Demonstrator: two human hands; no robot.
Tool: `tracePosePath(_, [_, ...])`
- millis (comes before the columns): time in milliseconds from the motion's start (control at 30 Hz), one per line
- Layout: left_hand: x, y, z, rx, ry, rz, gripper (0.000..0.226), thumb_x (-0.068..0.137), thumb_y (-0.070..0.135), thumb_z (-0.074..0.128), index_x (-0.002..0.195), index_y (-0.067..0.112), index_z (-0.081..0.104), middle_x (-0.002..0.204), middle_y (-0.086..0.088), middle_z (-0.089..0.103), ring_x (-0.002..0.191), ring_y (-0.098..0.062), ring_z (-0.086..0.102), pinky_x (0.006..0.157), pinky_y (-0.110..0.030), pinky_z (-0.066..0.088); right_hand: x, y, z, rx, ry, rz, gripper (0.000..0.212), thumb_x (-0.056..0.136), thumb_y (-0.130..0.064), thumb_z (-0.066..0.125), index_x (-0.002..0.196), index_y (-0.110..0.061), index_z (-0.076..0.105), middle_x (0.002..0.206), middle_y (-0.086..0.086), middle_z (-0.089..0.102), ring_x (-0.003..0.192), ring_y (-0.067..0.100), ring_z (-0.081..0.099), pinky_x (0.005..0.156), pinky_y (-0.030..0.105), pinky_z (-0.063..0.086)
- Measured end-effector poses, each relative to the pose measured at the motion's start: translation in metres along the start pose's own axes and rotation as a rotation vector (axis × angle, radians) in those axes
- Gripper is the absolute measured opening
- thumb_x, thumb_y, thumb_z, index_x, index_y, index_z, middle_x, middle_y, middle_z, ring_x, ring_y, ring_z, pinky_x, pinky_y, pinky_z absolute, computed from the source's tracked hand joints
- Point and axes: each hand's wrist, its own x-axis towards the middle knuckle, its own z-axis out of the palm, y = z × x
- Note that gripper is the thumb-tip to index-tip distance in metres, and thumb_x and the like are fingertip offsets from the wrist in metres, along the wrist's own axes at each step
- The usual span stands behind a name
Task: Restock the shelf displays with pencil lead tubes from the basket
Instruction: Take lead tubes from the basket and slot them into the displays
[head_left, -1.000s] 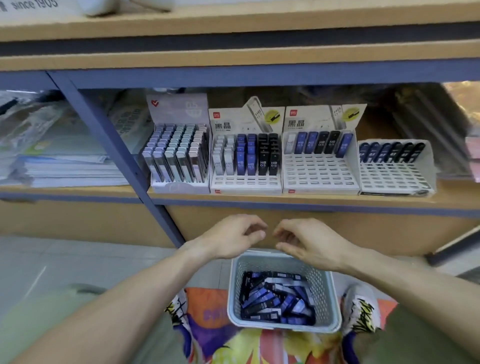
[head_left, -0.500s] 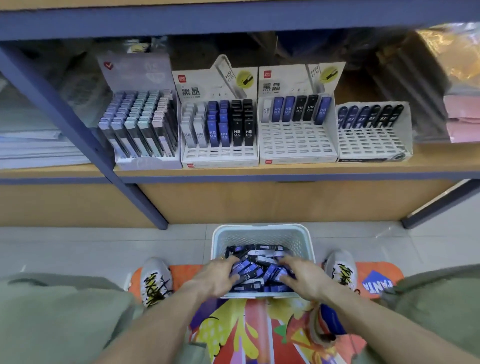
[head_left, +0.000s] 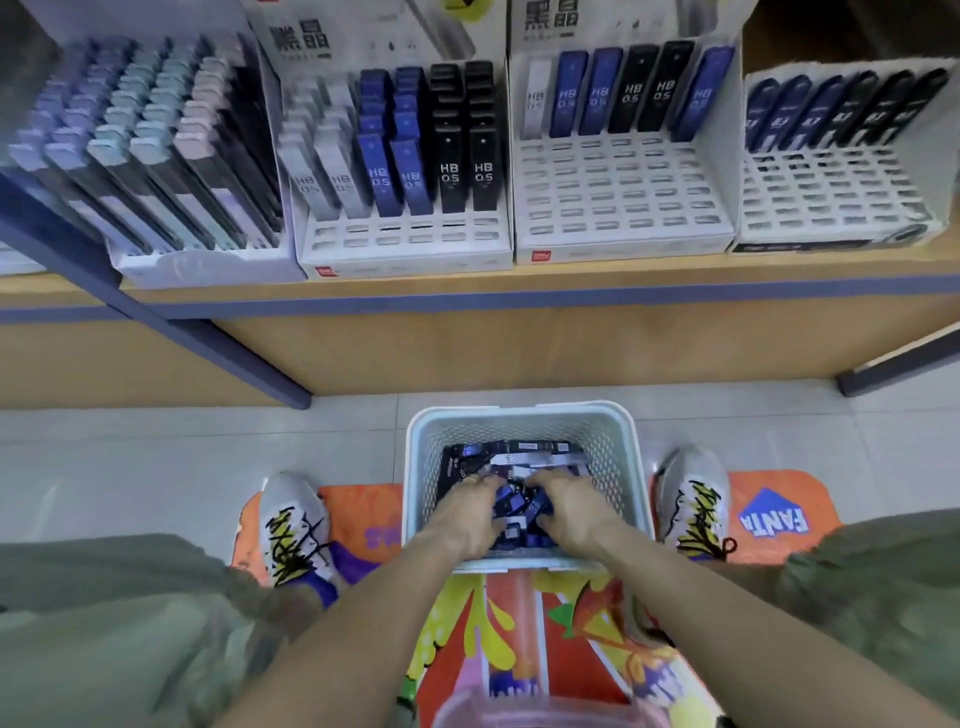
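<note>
A pale plastic basket (head_left: 522, 415) stands on the floor between my feet, with a heap of blue, black and white pencil lead tubes (head_left: 519, 457) in it. Both hands are down inside it. My left hand (head_left: 467, 514) lies palm-down on the heap, its fingers curled into the tubes. My right hand (head_left: 569, 506) does the same beside it, thumb against a blue tube; its fingertips are hidden in the heap. On the shelf above stand slotted white displays: one nearly full (head_left: 405, 244), one with a single back row (head_left: 623, 228), another with a back row (head_left: 831, 218).
A full display of pastel tubes (head_left: 156, 156) stands at the left, behind a slanted blue shelf post (head_left: 208, 338). Under the basket lies a bright printed mat (head_left: 779, 519). My patterned shoes (head_left: 296, 525) flank the basket, my knees at both lower corners.
My hands dropped from in front of the shelf into the basket and now dig into the tubes. The view tilted down and came closer to the shelf.
</note>
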Motion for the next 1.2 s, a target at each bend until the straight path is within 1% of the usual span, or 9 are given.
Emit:
tracePosePath(233, [0.015,-0.005,0.019,0.034,0.054,-0.025,0.075,0.093,0.020,0.071,0.155,0.010,0.031,0.154,-0.015,0.029,0.142,-0.033,0.031,0.120,-0.036,0.030,0.024,-0.006,0.020,0.022,-0.054,-0.039,0.059,0.084,-0.011,0.072,0.139,-0.014,0.053,0.129,0.010,0.062,0.119,0.029,0.058,0.094,0.034,0.048])
tracePosePath(433, [0.019,-0.015,0.021,0.026,0.101,-0.076,0.088,0.085,0.013,0.079,0.155,0.009,0.027,0.148,-0.016,0.026,0.135,-0.034,0.041,0.118,-0.034,0.035,0.037,-0.012,0.036,0.010,-0.105,0.022,0.067,0.085,-0.017,0.074,0.144,-0.008,0.042,0.137,0.014,0.056,0.128,0.033,0.051,0.103,0.037,0.045])
tracePosePath(567, [0.020,-0.023,0.021,0.041,0.056,-0.072,0.069,0.085,0.014,0.078,0.146,0.009,0.046,0.141,-0.013,0.048,0.133,-0.030,0.046,0.115,-0.031,0.036,0.041,-0.008,0.040,0.053,-0.116,0.038,0.067,0.088,-0.018,0.074,0.147,-0.009,0.043,0.139,0.014,0.052,0.129,0.031,0.050,0.107,0.037,0.044])
tracePosePath(700, [0.021,-0.025,0.022,0.032,0.026,-0.029,0.046,0.087,0.007,0.072,0.131,0.016,0.062,0.135,-0.010,0.054,0.129,-0.025,0.052,0.111,-0.026,0.038,0.044,-0.007,0.041,0.075,-0.119,0.020,0.053,0.088,-0.016,0.074,0.138,-0.018,0.056,0.136,0.010,0.051,0.124,0.027,0.055,0.107,0.034,0.044])
tracePosePath(833, [0.021,-0.025,0.022,0.003,-0.026,-0.025,0.042,0.086,0.006,0.069,0.127,0.015,0.064,0.127,-0.010,0.064,0.119,-0.026,0.060,0.099,-0.029,0.045,0.045,-0.008,0.041,0.097,-0.123,0.018,0.053,0.083,-0.011,0.077,0.133,-0.019,0.060,0.132,0.009,0.056,0.119,0.025,0.058,0.104,0.033,0.047])
tracePosePath(933, [0.021,-0.025,0.022,-0.016,-0.055,-0.034,0.042,0.086,0.010,0.069,0.127,0.013,0.061,0.122,-0.011,0.068,0.113,-0.029,0.063,0.094,-0.035,0.050,0.044,-0.006,0.041,0.135,-0.125,0.037,0.051,0.082,-0.010,0.078,0.130,-0.017,0.063,0.125,0.006,0.066,0.113,0.023,0.062,0.092,0.028,0.050])
tracePosePath(1000, [0.022,-0.026,0.022,-0.012,-0.070,-0.028,0.041,0.088,0.015,0.069,0.128,0.010,0.060,0.122,-0.013,0.066,0.113,-0.030,0.062,0.094,-0.037,0.051,0.043,-0.004,0.040,0.193,-0.127,0.047,0.051,0.082,-0.011,0.080,0.130,-0.014,0.064,0.111,0.004,0.066,0.102,0.020,0.062,0.079,0.023,0.045])
tracePosePath(1067, [0.023,-0.026,0.022,-0.012,-0.081,-0.024,0.041,0.090,0.022,0.071,0.127,0.009,0.059,0.121,-0.014,0.063,0.114,-0.031,0.060,0.095,-0.038,0.050,0.043,-0.004,0.040,0.272,-0.125,0.068,0.049,0.079,-0.015,0.084,0.125,-0.015,0.066,0.098,0.000,0.062,0.089,0.017,0.059,0.074,0.024,0.045])
tracePosePath(1200, [0.024,-0.028,0.022,-0.030,-0.080,-0.033,0.052,0.095,0.031,0.069,0.140,0.011,0.053,0.134,-0.014,0.051,0.127,-0.030,0.051,0.106,-0.037,0.043,0.043,-0.002,0.036,0.408,-0.098,0.080,0.038,0.073,-0.019,0.090,0.106,-0.021,0.071,0.104,0.002,0.069,0.094,0.016,0.064,0.089,0.034,0.055])
